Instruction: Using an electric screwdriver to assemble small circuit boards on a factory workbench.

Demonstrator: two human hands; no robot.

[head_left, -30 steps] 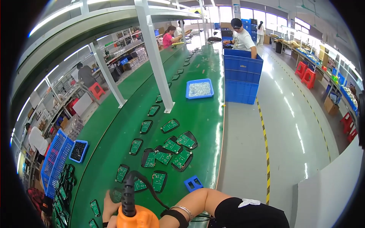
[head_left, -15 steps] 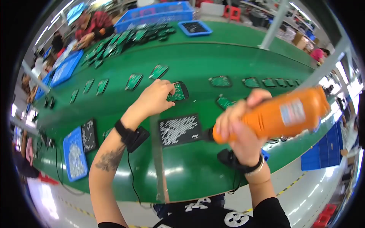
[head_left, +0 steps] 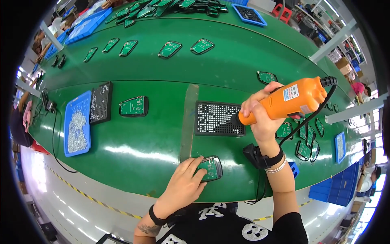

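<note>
My right hand is wrapped around an orange electric screwdriver with a black cord. The screwdriver's dark nose points down at the right part of a black screw tray, whose holes hold rows of small silvery screws; whether the bit touches a screw I cannot tell. Near the table's front edge, my left hand grips the left side of a green circuit board in a black casing, which lies on the table. The left fingertips rest along its upper left edge.
Left stand a blue tray of loose screws, a second black screw tray and another cased board. Several boards lie together at the right, others in a row farther back. A blue crate is beyond the right edge.
My left hand has brought the circuit board from the far strip down to the table's front edge. The screwdriver's nose is now over the black screw tray. The view has shifted.
</note>
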